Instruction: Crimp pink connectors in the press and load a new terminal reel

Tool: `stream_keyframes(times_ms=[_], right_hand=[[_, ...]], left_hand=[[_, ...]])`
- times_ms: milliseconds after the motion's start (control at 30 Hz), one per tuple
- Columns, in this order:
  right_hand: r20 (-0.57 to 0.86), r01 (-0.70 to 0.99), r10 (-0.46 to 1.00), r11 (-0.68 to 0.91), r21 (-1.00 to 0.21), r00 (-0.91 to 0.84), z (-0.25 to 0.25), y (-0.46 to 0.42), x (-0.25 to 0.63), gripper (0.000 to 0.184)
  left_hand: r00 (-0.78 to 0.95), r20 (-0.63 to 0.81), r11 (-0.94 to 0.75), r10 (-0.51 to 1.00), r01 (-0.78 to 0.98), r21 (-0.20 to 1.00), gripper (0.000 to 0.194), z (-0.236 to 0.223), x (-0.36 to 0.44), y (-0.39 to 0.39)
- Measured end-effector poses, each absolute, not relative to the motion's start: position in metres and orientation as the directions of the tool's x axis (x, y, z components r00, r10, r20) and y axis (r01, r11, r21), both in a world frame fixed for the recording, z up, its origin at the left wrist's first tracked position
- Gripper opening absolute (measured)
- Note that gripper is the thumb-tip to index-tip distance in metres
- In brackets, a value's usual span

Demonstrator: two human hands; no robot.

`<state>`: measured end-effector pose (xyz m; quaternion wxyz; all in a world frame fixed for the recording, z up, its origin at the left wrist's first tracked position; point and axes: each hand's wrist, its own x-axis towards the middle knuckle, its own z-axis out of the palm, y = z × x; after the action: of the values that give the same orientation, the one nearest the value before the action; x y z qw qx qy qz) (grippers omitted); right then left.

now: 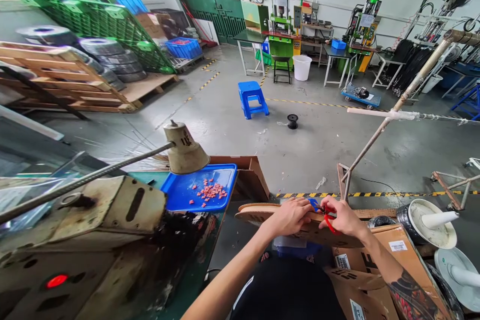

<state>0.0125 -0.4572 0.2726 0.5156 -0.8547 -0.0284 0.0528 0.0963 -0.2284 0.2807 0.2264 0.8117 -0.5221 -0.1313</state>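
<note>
My left hand (292, 216) has its fingers curled over the upper edge of a large brown cardboard reel (258, 216), which stands on edge in front of my body. In my right hand (343, 217) is a pair of red-handled pliers (330, 222), closed in the fingers. Their dark jaws point left, towards the reel's rim and my left fingertips. A small blue piece (314, 204) shows between the two hands at that rim; its kind is too small to tell. The far side of the reel is hidden.
On the left bench, a machine (112, 220) with a lamp (183, 147) stands near a blue tray (176, 195) of small orange-red pieces. Opened cardboard boxes (390, 240) and white spools (427, 225) sit at right. A metal pole stand (369, 150) rises ahead; a blue stool (251, 95) stands beyond.
</note>
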Motion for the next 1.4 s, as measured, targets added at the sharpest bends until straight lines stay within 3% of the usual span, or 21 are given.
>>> stream_keyframes(times_ms=[167,367,533,633,733,933,1033,1167,1400], right_hand=[[0.060,0.039,-0.018,-0.580,-0.813,0.998,0.259,-0.431,0.001,0.026],[0.163,0.086,-0.061,-0.644,-0.760,0.985,0.245,-0.432,-0.007,0.021],[0.183,0.059,-0.105,-0.698,-0.714,0.977,0.241,-0.463,-0.039,0.019],[0.186,-0.006,-0.150,-0.793,-0.609,0.971,0.237,-0.492,-0.064,0.025],[0.202,0.032,-0.086,-0.853,-0.521,0.976,0.233,-0.524,-0.082,0.029],[0.174,0.103,0.029,-0.897,-0.431,0.984,0.222,-0.569,-0.098,0.027],[0.219,0.046,-0.050,-0.911,-0.410,0.974,0.216,-0.575,-0.105,0.026],[0.182,-0.084,-0.193,-0.873,-0.481,0.964,0.217,-0.579,-0.122,0.023],[0.084,-0.383,-0.519,-0.720,-0.579,0.850,0.228,-0.580,-0.153,0.019]], left_hand=[[0.461,0.035,-0.388,-0.887,-0.784,0.485,0.023,0.274,0.095,-0.234],[0.544,0.065,-0.422,-0.837,-0.716,0.557,0.021,0.265,0.086,-0.240],[0.696,0.112,-0.474,-0.710,-0.589,0.655,0.057,0.251,0.092,-0.184],[0.824,0.088,-0.547,-0.560,-0.447,0.707,0.051,0.225,0.106,-0.120],[0.889,-0.022,-0.610,-0.458,-0.296,0.735,0.042,0.182,0.117,-0.076],[0.880,-0.216,-0.629,-0.423,-0.114,0.769,0.034,0.097,0.114,-0.091],[0.879,-0.247,-0.624,-0.407,-0.070,0.778,0.035,0.076,0.112,-0.106],[0.885,-0.224,-0.607,-0.407,-0.079,0.790,0.035,0.072,0.107,-0.110],[0.893,-0.084,-0.571,-0.442,-0.208,0.794,0.020,0.115,0.081,-0.102]])
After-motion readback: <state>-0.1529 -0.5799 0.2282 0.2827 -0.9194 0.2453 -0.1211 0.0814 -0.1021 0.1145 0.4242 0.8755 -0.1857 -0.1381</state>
